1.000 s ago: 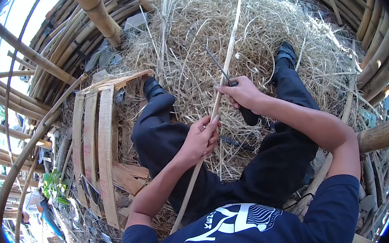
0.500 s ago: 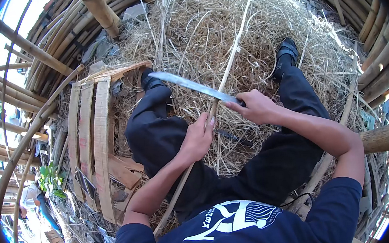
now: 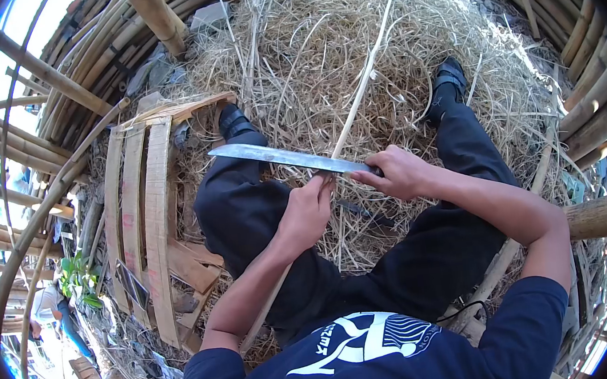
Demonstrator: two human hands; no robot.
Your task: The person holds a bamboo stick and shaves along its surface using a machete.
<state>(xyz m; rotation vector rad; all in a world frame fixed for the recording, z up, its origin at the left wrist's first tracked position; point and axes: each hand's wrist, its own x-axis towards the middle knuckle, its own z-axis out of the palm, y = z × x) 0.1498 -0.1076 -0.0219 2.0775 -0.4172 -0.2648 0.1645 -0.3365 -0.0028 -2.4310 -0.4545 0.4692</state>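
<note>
A long thin bamboo strip (image 3: 369,70) runs from the far shavings down between my legs, passing under my left forearm. My left hand (image 3: 309,211) is closed round it near the middle. In my right hand (image 3: 398,174) is the handle of a long machete (image 3: 278,156), its flat blade pointing left across the strip just beyond my left fingers. The blade covers a short part of the strip. Pale curled shavings (image 3: 306,65) lie thickly on the ground beyond and between my legs.
A slatted wooden crate (image 3: 163,225) stands left of my left leg. Bamboo poles (image 3: 67,88) line the left side, and more (image 3: 600,117) line the right. A thick pole (image 3: 602,213) ends near my right elbow. Another person (image 3: 48,305) is at the far left.
The machete blade, seen edge-on beyond my hands at first, has swung to the left and come down across the strip. My right hand has moved slightly nearer to me.
</note>
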